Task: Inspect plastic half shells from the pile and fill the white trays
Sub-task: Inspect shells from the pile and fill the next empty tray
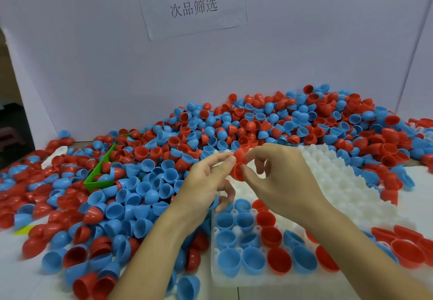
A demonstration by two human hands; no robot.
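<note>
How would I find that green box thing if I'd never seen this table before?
Start at the big pile of red and blue half shells against the white wall, then follow it down its left slope toward the person's left hand. Half buried in shells there lies the green bin, with one pointed corner sticking out toward you. It is the only green, straight-edged thing among all the round shells.

Both hands, left hand (pixel 206 177) and right hand (pixel 283 177), pinch a red half shell (pixel 239 162) above the white tray (pixel 346 182), the pile (pixel 210 130) beyond.
</note>
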